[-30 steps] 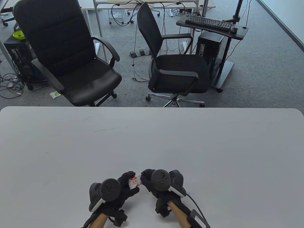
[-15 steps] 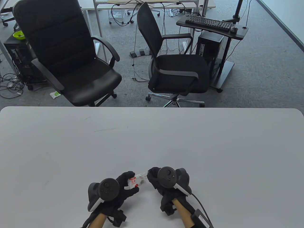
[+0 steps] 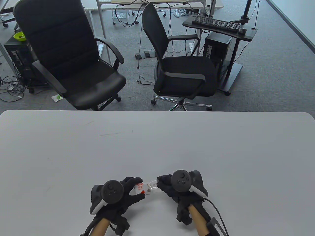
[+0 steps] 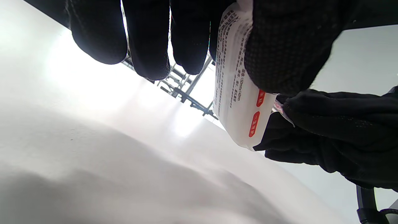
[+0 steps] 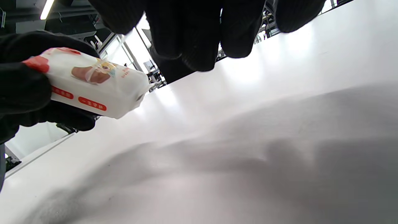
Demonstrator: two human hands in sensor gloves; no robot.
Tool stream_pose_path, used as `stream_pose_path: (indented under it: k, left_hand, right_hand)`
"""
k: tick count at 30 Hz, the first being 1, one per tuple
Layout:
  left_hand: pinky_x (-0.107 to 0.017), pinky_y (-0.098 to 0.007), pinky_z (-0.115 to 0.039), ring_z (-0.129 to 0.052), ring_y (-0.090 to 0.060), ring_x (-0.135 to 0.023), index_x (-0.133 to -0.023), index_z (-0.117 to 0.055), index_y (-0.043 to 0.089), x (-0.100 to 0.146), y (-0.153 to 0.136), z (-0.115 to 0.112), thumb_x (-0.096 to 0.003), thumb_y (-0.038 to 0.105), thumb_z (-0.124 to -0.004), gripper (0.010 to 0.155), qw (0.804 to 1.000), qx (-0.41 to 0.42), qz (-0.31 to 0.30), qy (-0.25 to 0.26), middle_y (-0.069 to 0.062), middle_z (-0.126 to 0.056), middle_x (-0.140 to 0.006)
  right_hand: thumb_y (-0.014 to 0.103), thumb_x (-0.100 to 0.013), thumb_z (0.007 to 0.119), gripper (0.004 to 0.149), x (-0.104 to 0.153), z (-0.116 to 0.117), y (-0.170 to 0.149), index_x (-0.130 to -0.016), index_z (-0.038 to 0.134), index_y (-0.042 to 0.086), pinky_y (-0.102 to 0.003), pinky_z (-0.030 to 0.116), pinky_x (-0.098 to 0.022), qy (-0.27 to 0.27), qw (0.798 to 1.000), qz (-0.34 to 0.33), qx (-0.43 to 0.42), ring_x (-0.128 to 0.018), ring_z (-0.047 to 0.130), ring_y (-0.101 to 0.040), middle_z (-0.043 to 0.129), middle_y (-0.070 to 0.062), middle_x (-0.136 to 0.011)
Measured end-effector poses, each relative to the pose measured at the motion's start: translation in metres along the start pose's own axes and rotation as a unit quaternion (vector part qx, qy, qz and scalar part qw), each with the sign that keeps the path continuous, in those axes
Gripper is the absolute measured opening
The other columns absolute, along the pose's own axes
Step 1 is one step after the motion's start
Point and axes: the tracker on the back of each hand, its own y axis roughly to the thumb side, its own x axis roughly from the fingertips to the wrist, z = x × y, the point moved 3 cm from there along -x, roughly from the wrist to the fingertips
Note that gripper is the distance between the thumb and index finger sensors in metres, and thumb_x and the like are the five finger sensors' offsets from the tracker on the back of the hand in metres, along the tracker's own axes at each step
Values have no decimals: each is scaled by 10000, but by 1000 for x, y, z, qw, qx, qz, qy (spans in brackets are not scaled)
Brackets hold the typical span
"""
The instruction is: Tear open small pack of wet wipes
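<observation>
A small white wet wipes pack [image 3: 142, 188] with red labels is held just above the table [image 3: 157, 147], near its front edge. My left hand [image 3: 134, 189] grips the pack's left part between thumb and fingers. In the left wrist view the thumb [image 4: 286, 46] presses on the pack [image 4: 236, 102]. My right hand [image 3: 162, 183] pinches a thin clear strip [image 3: 153, 184] that stretches from the pack's right end. In the right wrist view the pack [image 5: 93, 84] sits at the left, with my right fingers [image 5: 192, 34] above it.
Two black office chairs [image 3: 73, 61] [image 3: 182, 71] stand beyond the table's far edge. A stand with a keyboard [image 3: 216, 23] is at the back right. Nothing else lies on the table.
My right hand has moved to the right, away from the left hand. The clear strip now stretches out from the pack's right end. The left hand has stayed almost in place.
</observation>
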Motion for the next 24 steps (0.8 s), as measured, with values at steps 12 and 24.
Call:
stream_pose_path:
  k: [12,24]
  left_hand:
    - [-733,-624,-608,-723,-378,-1034,-1003,-663,345,-36,18,-11,-429,534,-882,643,998,44,1,-47,-53,-688,-1046]
    - [-778,-630,-492,-572,-389,-1117,-1015,-648,382,-64,-2,-33,-439,519,-868,632,995,27,72,-61,-52,-603,-1126]
  right_hand:
    - [537,-620,423,763,19,-16,-42,-1150,128,76,-689,182,-690,20,995,63,70,-1046,39,-466,80,-223,-1219]
    - [550,-614,392,778,22,-3,-62,-1123,45,75,-692,142,-678,41,976,119,180,-1012,-38,-463,-13,-221,-1190]
